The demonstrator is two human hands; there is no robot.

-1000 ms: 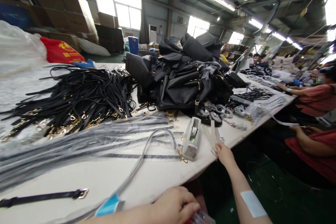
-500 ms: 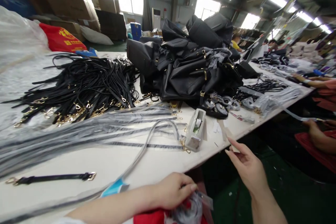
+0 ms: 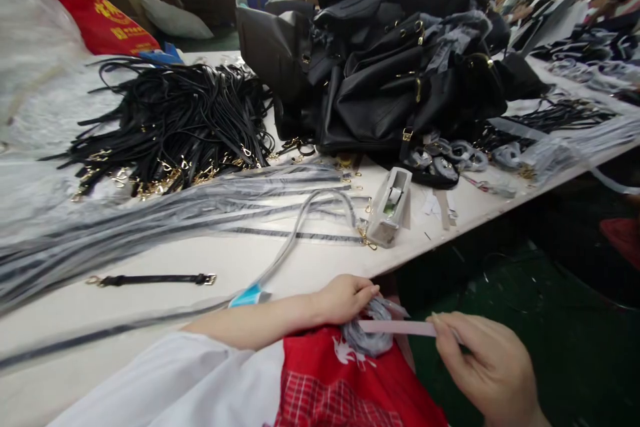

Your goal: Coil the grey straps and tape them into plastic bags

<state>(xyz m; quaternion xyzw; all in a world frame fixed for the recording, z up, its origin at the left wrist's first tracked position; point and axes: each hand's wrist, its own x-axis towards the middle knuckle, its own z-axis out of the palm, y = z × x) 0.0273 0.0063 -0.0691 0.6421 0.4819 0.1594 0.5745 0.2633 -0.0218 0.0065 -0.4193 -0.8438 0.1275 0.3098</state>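
Observation:
My left hand (image 3: pixel 346 299) is closed on a coiled strap wrapped in clear plastic (image 3: pixel 369 339), held over my lap just off the table edge. My right hand (image 3: pixel 487 361) pinches one end of a pale, narrow paper strip (image 3: pixel 403 327) between thumb and fingers. The strip stretches leftward and its far end lies across the coil; whether it is stuck there I cannot tell. On the table just beyond the hands stands a grey tape dispenser (image 3: pixel 391 208). Near my left forearm is a plastic-wrapped strap (image 3: pixel 287 250) with a blue piece (image 3: pixel 247 295) on it.
Black bags (image 3: pixel 380 103) are heaped at the table's middle, with loose black straps (image 3: pixel 175 123) piled to their left. Wrapped straps (image 3: pixel 165 223) lie in front, near a short black strap (image 3: pixel 157 279). More coiled straps (image 3: pixel 443 167) and paper scraps (image 3: pixel 441 208) sit toward the right edge.
My right hand has come from the table edge, near the paper scraps, down beside the coil, bringing the paper strip across it. My left hand keeps hold of the coil. The view has tilted down.

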